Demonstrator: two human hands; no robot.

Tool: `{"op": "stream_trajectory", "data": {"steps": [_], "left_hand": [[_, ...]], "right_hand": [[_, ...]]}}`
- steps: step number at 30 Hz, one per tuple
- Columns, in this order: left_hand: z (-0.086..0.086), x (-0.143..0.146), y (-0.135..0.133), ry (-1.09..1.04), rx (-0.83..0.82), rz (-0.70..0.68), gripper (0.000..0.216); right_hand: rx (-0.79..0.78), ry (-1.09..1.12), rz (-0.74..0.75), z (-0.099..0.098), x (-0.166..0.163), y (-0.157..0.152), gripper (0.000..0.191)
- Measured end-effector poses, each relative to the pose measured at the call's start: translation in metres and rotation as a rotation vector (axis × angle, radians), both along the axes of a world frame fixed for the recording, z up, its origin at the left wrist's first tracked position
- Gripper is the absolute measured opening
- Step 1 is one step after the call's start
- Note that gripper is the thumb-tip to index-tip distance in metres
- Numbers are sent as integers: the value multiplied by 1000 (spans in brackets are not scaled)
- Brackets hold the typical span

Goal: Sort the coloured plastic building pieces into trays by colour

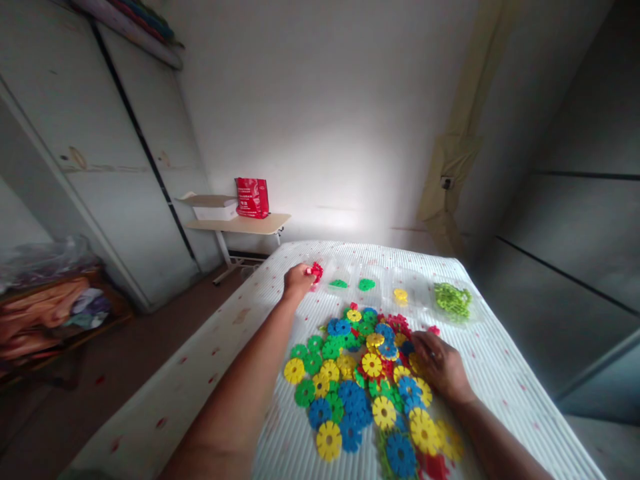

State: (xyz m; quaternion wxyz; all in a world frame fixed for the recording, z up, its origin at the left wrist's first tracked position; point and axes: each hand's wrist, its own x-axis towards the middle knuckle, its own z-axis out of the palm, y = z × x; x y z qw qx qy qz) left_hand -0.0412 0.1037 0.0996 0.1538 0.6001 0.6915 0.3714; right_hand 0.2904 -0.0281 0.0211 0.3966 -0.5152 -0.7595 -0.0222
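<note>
My left hand [299, 279] reaches to the far left of the bed, its fingers closed on red snowflake discs [317, 272] at the end of a row of clear plastic containers. A large pile of flower-shaped plastic snowflake discs [353, 400] in blue, yellow, green and red lies between my arms. At the pile's right edge rests my right hand [443, 363], its fingers bent down among the discs; what they grip, if anything, is hidden. Just beyond it lies a red disc [434, 330].
Along the row of containers sit green pieces [367, 285], yellow pieces [400, 295] and a tangle of light green pieces [453, 300]. Behind, at left, a small table [240, 225] bears a white box [215, 210] and a red bag [253, 198]. A wardrobe [120, 160] stands left.
</note>
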Motion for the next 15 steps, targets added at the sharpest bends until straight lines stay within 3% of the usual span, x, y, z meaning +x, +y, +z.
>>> {"op": "stream_trajectory", "data": {"steps": [4,7,11,15], "left_hand": [[8,0,36,8,-45,57,31],[9,4,39,68,-48,38,40],[2,17,17,145,-35,-65,28],[-11,44,-29,153,-39,-317,27]], "right_hand": [[25,-7,-6,5,-1,-2,32],[38,-13,-11,9,-2,-3,32],[56,-18,-10,10,-3,-3,33],[46,-29,-5,9,-3,-3,34]]}}
